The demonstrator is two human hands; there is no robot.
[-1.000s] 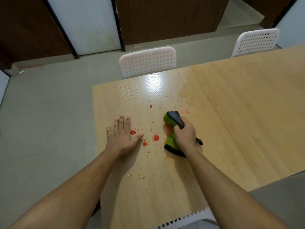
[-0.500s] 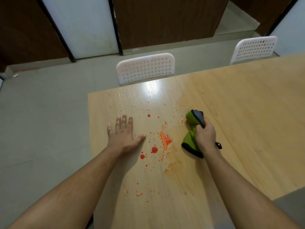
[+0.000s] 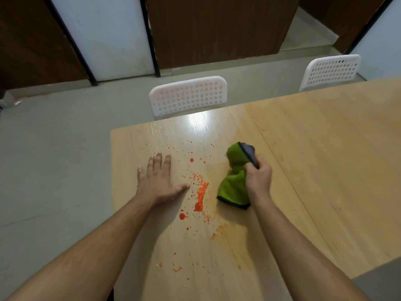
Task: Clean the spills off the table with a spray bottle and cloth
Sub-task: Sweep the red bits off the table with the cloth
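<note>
A green cloth (image 3: 235, 183) with a dark edge sits bunched up near the table's (image 3: 325, 170) middle. Red spills (image 3: 200, 195) dot the wood toward the left edge.

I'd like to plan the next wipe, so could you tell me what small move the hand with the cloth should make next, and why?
Probably sweep the green cloth leftward, across the table. The right hand grips it just right of the red spill streak, which lies unwiped between the cloth and the flat left hand.

Left hand (image 3: 159, 181) lies flat, fingers spread; right hand (image 3: 258, 179) curled in a grip.
</note>
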